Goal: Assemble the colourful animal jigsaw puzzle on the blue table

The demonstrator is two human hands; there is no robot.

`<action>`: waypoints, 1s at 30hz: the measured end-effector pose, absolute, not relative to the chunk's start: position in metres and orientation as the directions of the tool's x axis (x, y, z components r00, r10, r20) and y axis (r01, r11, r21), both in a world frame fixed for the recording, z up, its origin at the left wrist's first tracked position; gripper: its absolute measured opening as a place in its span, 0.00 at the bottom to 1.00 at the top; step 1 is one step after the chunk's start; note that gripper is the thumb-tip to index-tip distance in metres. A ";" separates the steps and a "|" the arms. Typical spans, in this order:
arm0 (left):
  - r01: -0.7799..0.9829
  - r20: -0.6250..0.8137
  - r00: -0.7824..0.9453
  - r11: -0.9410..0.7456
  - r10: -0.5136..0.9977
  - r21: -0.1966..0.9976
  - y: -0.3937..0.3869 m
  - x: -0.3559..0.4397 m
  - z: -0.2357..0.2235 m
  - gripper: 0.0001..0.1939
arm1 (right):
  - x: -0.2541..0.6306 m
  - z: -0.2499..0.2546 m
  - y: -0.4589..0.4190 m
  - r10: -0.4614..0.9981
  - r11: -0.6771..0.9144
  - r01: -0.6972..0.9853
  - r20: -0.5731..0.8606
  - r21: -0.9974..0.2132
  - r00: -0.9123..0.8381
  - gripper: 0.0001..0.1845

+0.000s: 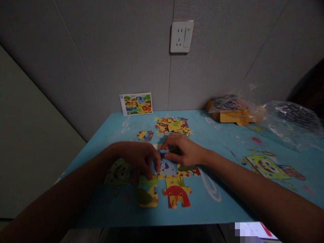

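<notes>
The pieces [177, 192] toward six o'clock look like matt printed cardboard; the desk [113, 216] beneath is smooth and dull. The card [136, 104] at eleven seems printed paper, the box [227, 116] at two cardboard, the bag [295, 118] toward three glossy, crinkled clear plastic. The socket [181, 36] at twelve is smooth plastic, the wall [121, 50] matt.

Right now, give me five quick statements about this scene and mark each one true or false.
1. The left hand and right hand are both at the puzzle pieces. True.
2. The picture card lies flat under the right hand. False: it stands up near the back edge of the table.
3. The red-maned piece lies nearer the viewer than the blue elephant. True.
4. The wall socket is mounted lower than the table. False: it is above it.
5. Clear plastic lies toward the right. True.
</notes>
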State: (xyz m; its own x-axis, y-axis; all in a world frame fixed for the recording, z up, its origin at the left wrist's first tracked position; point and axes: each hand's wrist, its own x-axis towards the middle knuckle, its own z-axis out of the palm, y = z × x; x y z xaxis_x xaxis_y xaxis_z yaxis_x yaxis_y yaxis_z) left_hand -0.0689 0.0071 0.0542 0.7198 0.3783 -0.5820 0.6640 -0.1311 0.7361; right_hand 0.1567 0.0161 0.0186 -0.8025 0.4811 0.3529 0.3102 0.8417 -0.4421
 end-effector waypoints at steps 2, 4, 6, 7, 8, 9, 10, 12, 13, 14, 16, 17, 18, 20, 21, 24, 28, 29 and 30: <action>0.661 -0.605 0.724 -0.085 0.330 0.745 0.007 -0.071 0.054 0.22 | 0.155 0.018 0.015 0.495 0.832 0.322 0.341 -0.452 -0.799 0.12; 0.638 -0.601 0.748 -0.056 0.281 0.768 0.008 -0.073 0.051 0.23 | 0.153 0.018 0.014 0.498 0.826 0.323 0.328 -0.462 -0.803 0.12; 0.605 -0.579 0.777 -0.041 0.247 0.795 0.008 -0.074 0.046 0.24 | 0.152 0.017 0.014 0.495 0.823 0.321 0.315 -0.469 -0.809 0.12; 0.591 -0.569 0.788 -0.032 0.235 0.806 0.008 -0.074 0.045 0.25 | 0.152 0.017 0.014 0.496 0.822 0.322 0.311 -0.471 -0.811 0.12; 0.582 -0.562 0.795 -0.024 0.229 0.813 0.007 -0.073 0.044 0.25 | 0.151 0.017 0.014 0.498 0.820 0.325 0.308 -0.471 -0.811 0.12; 0.575 -0.556 0.799 -0.019 0.230 0.818 0.006 -0.072 0.043 0.25 | 0.152 0.017 0.014 0.500 0.820 0.328 0.308 -0.468 -0.809 0.12; 0.568 -0.548 0.802 -0.021 0.237 0.823 0.004 -0.070 0.043 0.24 | 0.152 0.017 0.014 0.502 0.821 0.332 0.309 -0.464 -0.808 0.11; 0.548 -0.516 0.812 -0.055 0.273 0.834 0.001 -0.066 0.044 0.21 | 0.152 0.017 0.014 0.500 0.825 0.335 0.311 -0.455 -0.808 0.10; 0.538 -0.494 0.816 -0.082 0.300 0.839 -0.001 -0.064 0.045 0.19 | 0.151 0.017 0.014 0.497 0.828 0.333 0.315 -0.451 -0.809 0.10; 0.530 -0.476 0.818 -0.103 0.322 0.842 -0.002 -0.062 0.045 0.18 | 0.151 0.016 0.014 0.493 0.831 0.329 0.319 -0.449 -0.809 0.10; 0.533 -0.472 0.810 -0.104 0.348 0.840 -0.005 -0.059 0.045 0.18 | 0.151 0.016 0.014 0.494 0.831 0.328 0.323 -0.450 -0.807 0.10; 0.542 -0.481 0.803 -0.095 0.353 0.835 -0.005 -0.059 0.044 0.18 | 0.151 0.016 0.014 0.497 0.828 0.330 0.323 -0.453 -0.805 0.10; 0.550 -0.488 0.796 -0.093 0.357 0.830 -0.006 -0.058 0.043 0.19 | 0.151 0.016 0.014 0.501 0.825 0.331 0.323 -0.458 -0.803 0.10; 0.554 -0.467 0.797 -0.156 0.383 0.818 -0.006 -0.058 0.042 0.18 | 0.151 0.016 0.015 0.506 0.819 0.332 0.319 -0.468 -0.801 0.10; 0.549 -0.437 0.804 -0.224 0.403 0.805 -0.006 -0.058 0.041 0.18 | 0.151 0.016 0.015 0.507 0.818 0.331 0.318 -0.470 -0.801 0.10; 0.509 -0.316 0.839 -0.435 0.443 0.742 -0.005 -0.059 0.042 0.16 | 0.151 0.016 0.014 0.506 0.820 0.332 0.317 -0.467 -0.802 0.10; 0.481 -0.273 0.861 -0.513 0.429 0.711 -0.005 -0.058 0.046 0.14 | 0.151 0.016 0.015 0.507 0.818 0.336 0.309 -0.466 -0.805 0.10; 0.484 -0.288 0.862 -0.506 0.417 0.714 -0.006 -0.058 0.047 0.15 | 0.152 0.015 0.015 0.506 0.819 0.335 0.312 -0.467 -0.804 0.10; 0.488 -0.308 0.862 -0.497 0.402 0.717 -0.006 -0.057 0.048 0.16 | 0.152 0.015 0.015 0.506 0.819 0.333 0.315 -0.467 -0.803 0.10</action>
